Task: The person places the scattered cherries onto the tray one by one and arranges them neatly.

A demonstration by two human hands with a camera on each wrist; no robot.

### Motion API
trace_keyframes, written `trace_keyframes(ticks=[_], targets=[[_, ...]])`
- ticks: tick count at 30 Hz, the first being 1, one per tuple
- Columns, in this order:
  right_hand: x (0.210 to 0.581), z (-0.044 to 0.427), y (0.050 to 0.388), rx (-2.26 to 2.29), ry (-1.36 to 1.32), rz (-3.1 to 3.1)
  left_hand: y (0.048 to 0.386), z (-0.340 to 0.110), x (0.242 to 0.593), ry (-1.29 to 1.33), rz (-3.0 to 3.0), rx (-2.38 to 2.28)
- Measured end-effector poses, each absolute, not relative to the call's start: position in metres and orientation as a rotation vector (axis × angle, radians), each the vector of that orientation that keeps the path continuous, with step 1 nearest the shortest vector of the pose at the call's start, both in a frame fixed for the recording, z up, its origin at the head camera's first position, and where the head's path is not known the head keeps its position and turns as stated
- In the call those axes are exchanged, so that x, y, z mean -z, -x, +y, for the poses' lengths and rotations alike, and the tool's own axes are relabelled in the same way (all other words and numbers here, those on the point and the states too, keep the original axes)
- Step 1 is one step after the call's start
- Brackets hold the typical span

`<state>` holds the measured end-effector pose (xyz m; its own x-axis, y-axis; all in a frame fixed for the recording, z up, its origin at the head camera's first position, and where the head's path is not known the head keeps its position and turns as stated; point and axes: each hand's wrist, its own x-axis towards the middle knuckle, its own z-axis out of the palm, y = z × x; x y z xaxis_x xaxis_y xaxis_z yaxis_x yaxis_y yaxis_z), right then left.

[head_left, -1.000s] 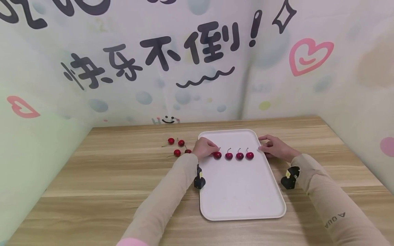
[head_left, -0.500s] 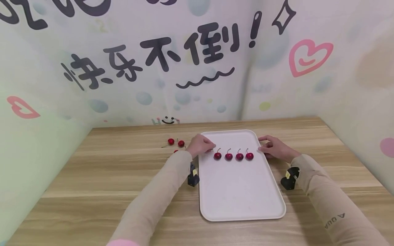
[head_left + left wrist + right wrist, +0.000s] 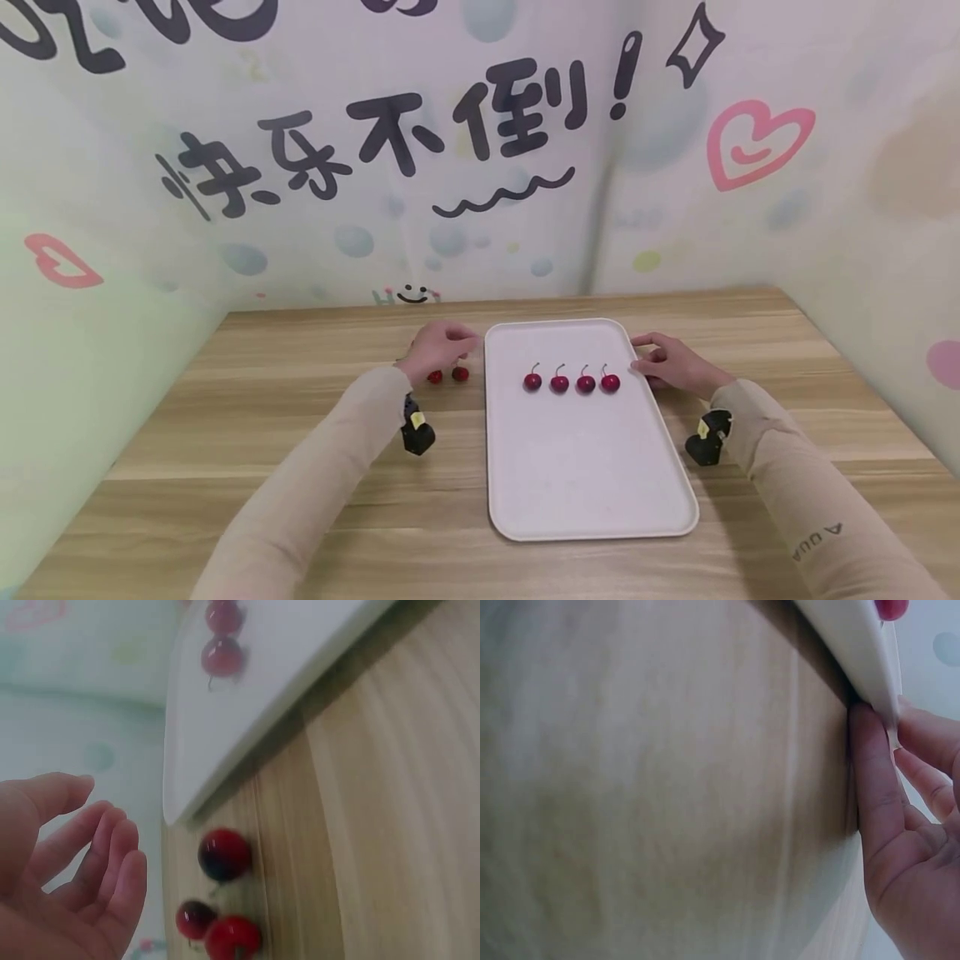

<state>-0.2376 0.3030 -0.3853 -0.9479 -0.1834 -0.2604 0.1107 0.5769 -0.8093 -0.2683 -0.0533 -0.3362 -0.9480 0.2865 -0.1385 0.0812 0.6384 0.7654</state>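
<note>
Over the loose cherries left of the tray hovers my left hand, partly covering them. The left wrist view shows this hand empty, fingers loosely bent and thumb apart, beside red and dark cherries. On the white tray, several stemmed cherries lie in a row across its upper half. My right hand is at the tray's right edge. In the right wrist view, that hand pinches the tray rim between thumb and fingers.
The wooden table extends around the tray, with a printed cloth wall behind it. A black wrist camera sits at the left cuff and another at the right cuff, near the tray's right side.
My left hand has let go of the leftmost cherry in the row and moved left, off the tray to the loose cherries. The right hand has stayed at the rim.
</note>
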Motion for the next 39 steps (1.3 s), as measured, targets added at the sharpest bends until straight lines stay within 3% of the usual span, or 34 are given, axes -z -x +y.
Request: trace_keyframes(ticks=[14, 39], targets=[[0.388, 0.305, 0.237, 1.331, 0.075, 2.490, 0.258, -0.099, 0.354, -0.276, 2.664, -1.290], [0.385, 0.304, 0.237, 1.296, 0.068, 2.504, 0.244, -0.127, 0.390, -0.201, 2.654, -1.341]])
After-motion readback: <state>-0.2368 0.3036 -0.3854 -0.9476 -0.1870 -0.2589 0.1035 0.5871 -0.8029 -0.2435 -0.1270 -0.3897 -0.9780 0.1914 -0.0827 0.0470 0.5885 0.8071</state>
